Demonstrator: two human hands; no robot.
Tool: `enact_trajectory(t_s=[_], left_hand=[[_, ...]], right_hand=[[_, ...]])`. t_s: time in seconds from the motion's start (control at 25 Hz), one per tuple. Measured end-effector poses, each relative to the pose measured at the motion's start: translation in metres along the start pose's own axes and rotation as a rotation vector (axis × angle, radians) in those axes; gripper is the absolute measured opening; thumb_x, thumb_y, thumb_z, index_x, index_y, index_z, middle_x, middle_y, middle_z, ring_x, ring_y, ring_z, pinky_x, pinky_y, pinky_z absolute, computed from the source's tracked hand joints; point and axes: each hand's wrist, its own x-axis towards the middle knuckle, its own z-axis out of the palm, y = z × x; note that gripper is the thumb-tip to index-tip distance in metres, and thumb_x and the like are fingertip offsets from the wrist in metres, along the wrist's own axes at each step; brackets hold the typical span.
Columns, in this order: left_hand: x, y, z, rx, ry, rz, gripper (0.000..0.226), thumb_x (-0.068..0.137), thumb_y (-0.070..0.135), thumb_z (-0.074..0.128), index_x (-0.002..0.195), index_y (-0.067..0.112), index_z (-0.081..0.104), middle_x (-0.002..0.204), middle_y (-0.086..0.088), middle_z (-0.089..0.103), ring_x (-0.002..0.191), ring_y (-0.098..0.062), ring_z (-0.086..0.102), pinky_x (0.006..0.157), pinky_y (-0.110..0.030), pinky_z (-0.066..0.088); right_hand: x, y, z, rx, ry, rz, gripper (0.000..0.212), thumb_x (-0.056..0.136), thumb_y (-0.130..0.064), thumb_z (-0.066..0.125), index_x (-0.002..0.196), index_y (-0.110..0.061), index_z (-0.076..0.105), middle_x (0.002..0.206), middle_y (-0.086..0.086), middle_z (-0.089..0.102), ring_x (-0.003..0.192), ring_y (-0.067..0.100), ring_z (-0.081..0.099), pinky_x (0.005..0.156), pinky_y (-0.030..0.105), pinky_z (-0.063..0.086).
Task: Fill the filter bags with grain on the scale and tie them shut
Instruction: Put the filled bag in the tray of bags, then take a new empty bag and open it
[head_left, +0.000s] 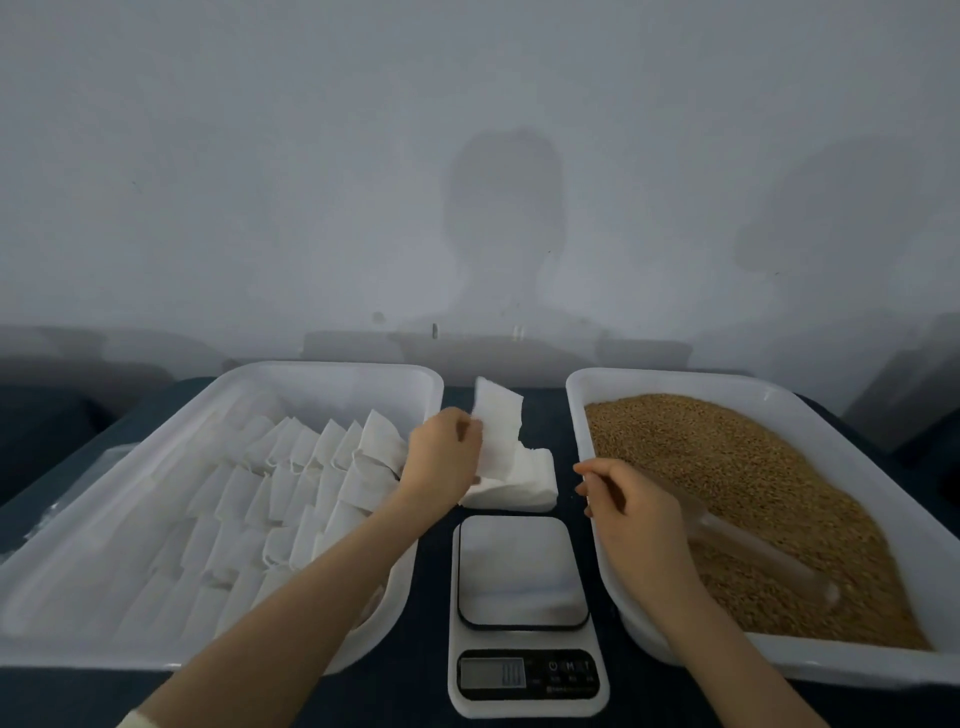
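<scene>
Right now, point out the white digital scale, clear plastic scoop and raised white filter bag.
white digital scale (521, 566): head view, platform centre.
clear plastic scoop (763, 556): head view, mid-length.
raised white filter bag (498, 415): head view, upper half.

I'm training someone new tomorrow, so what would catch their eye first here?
The white plastic tray heaped with golden-brown grain on the right stands out most. It contrasts with the matching white tray of neatly rowed white filter bags on the left. Between them sits a white digital scale, and beyond it the left hand holds up a single white filter bag.
</scene>
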Motion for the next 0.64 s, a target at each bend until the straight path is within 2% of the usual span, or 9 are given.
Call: enact_trajectory(t_s=[0.08, 0.2, 0.28, 0.36, 0.4, 0.48, 0.56, 0.64], left_hand=[[-0.02, -0.002, -0.007, -0.345, -0.099, -0.213, 0.016, 0.099, 0.018, 0.05, 0.096, 0.008, 0.061, 0.097, -0.008, 0.062, 0.078, -0.023, 0.067, 0.058, -0.032, 0.059], [-0.038, -0.009, -0.013, -0.341, -0.215, -0.256, 0.014, 0.096, 0.014, 0.052, 0.095, 0.005, 0.063, 0.097, -0.015, 0.065, 0.073, -0.023, 0.072, 0.059, -0.035, 0.059], [-0.044, -0.012, -0.014, -0.315, -0.241, -0.215, 0.015, 0.096, 0.015, 0.053, 0.092, 0.005, 0.064, 0.093, -0.013, 0.066, 0.072, -0.021, 0.072, 0.06, -0.036, 0.06], [-0.046, -0.01, -0.015, -0.317, -0.281, -0.192, 0.017, 0.096, 0.016, 0.053, 0.09, 0.005, 0.065, 0.09, -0.013, 0.067, 0.072, -0.021, 0.072, 0.063, -0.039, 0.061], [-0.047, -0.01, -0.015, -0.312, -0.301, -0.184, 0.018, 0.097, 0.016, 0.052, 0.091, 0.004, 0.065, 0.09, -0.014, 0.067, 0.072, -0.023, 0.072, 0.064, -0.041, 0.061], [-0.048, -0.009, -0.014, -0.244, -0.328, -0.147, 0.018, 0.097, 0.016, 0.051, 0.099, 0.004, 0.064, 0.092, -0.015, 0.069, 0.075, -0.027, 0.072, 0.068, -0.045, 0.061], [-0.051, -0.007, -0.012, -0.222, -0.381, -0.125, 0.019, 0.097, 0.017, 0.05, 0.111, 0.007, 0.059, 0.085, -0.012, 0.072, 0.074, -0.028, 0.073, 0.063, -0.041, 0.061], [-0.053, -0.007, -0.01, -0.304, -0.432, -0.13, 0.021, 0.099, 0.019, 0.049, 0.119, 0.013, 0.051, 0.078, -0.01, 0.074, 0.072, -0.027, 0.073, 0.056, -0.033, 0.058]], right_hand=[[-0.003, -0.008, 0.003, -0.123, -0.048, -0.231, 0.019, 0.092, -0.019, 0.058, 0.111, -0.019, 0.062, 0.101, -0.012, 0.058, 0.085, -0.003, 0.054, 0.074, 0.016, 0.046], [-0.008, -0.017, 0.01, -0.37, -0.212, -0.552, 0.036, 0.084, -0.035, 0.068, 0.114, -0.018, 0.06, 0.11, -0.007, 0.059, 0.093, 0.005, 0.055, 0.078, 0.017, 0.043], [-0.009, -0.017, 0.013, -0.418, -0.21, -0.641, 0.029, 0.08, -0.029, 0.073, 0.104, -0.014, 0.065, 0.1, -0.003, 0.065, 0.085, 0.012, 0.061, 0.071, 0.021, 0.049], [-0.011, -0.015, 0.012, -0.37, -0.19, -0.674, 0.014, 0.084, -0.023, 0.067, 0.092, -0.012, 0.068, 0.088, -0.002, 0.066, 0.075, 0.015, 0.063, 0.063, 0.027, 0.053], [-0.013, -0.015, 0.012, -0.369, -0.202, -0.665, 0.016, 0.086, -0.026, 0.063, 0.091, -0.013, 0.068, 0.086, -0.002, 0.067, 0.073, 0.014, 0.063, 0.06, 0.027, 0.053], [-0.015, -0.014, 0.012, -0.416, -0.243, -0.632, 0.026, 0.081, -0.035, 0.068, 0.095, -0.013, 0.067, 0.089, -0.002, 0.068, 0.075, 0.012, 0.063, 0.06, 0.022, 0.051], [-0.015, -0.014, 0.012, -0.385, -0.27, -0.546, 0.028, 0.08, -0.034, 0.072, 0.097, -0.012, 0.067, 0.091, -0.001, 0.068, 0.078, 0.011, 0.062, 0.062, 0.019, 0.046], [-0.015, -0.012, 0.012, -0.316, -0.308, -0.457, 0.017, 0.088, -0.028, 0.062, 0.096, -0.013, 0.066, 0.089, -0.002, 0.065, 0.077, 0.01, 0.058, 0.063, 0.02, 0.043]])
